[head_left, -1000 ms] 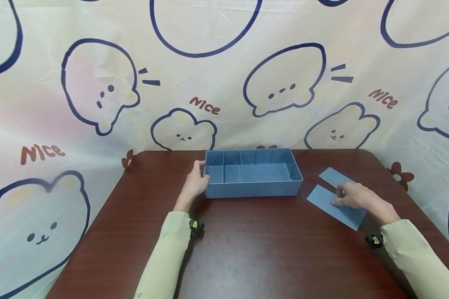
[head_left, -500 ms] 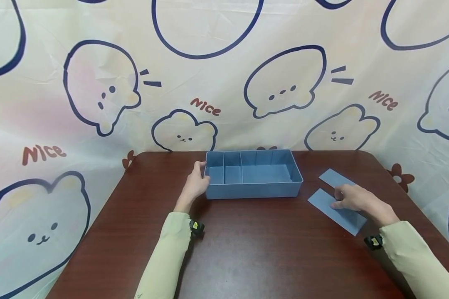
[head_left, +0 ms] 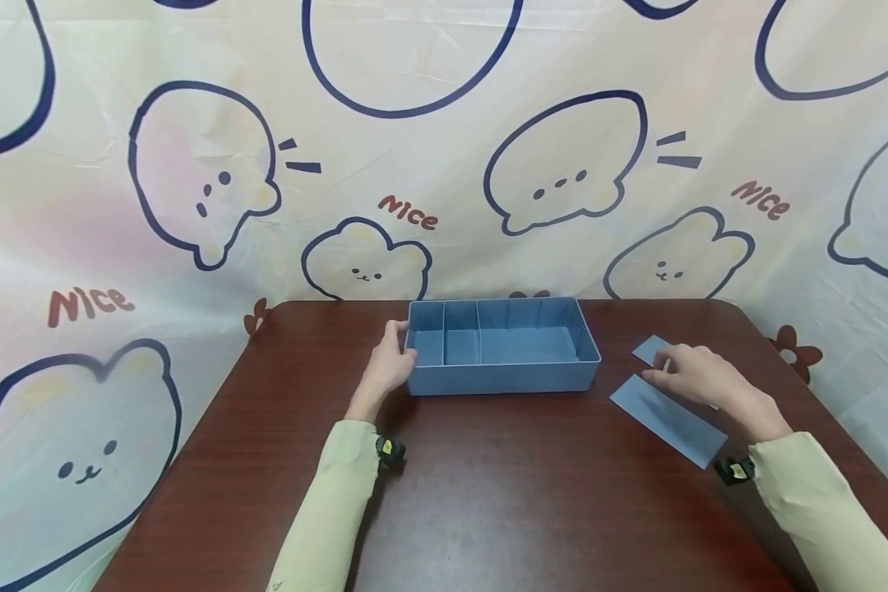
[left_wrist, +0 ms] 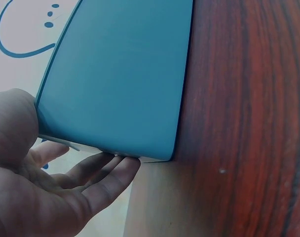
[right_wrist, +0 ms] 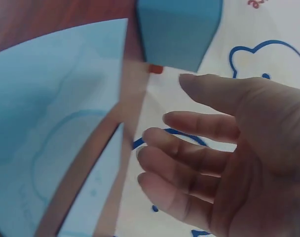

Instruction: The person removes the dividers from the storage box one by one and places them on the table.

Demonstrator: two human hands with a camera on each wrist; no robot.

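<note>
A blue divided box (head_left: 503, 381) stands at the back of the table, with two narrow sections on its left and one wide section. At its left end my left hand (head_left: 390, 366) grips it, thumb by the rim and fingertips against the end wall in the left wrist view. To the right lie two flat blue panels: a wider near panel (head_left: 669, 421) and a narrower far panel (head_left: 648, 349), partly hidden by my right hand (head_left: 703, 380). That hand hovers over the gap between them, fingers loosely bent and holding nothing in the right wrist view.
The dark brown wooden table (head_left: 503, 493) reaches back to a cartoon-printed cloth (head_left: 459, 156) hung behind and at both sides. Both wrists wear small black devices (head_left: 390, 452) below pale green sleeves (head_left: 318, 510).
The near panel has shifted slightly toward me, widening the gap. My right hand has lifted off it and moved back toward the far panel. The left hand stays at the box.
</note>
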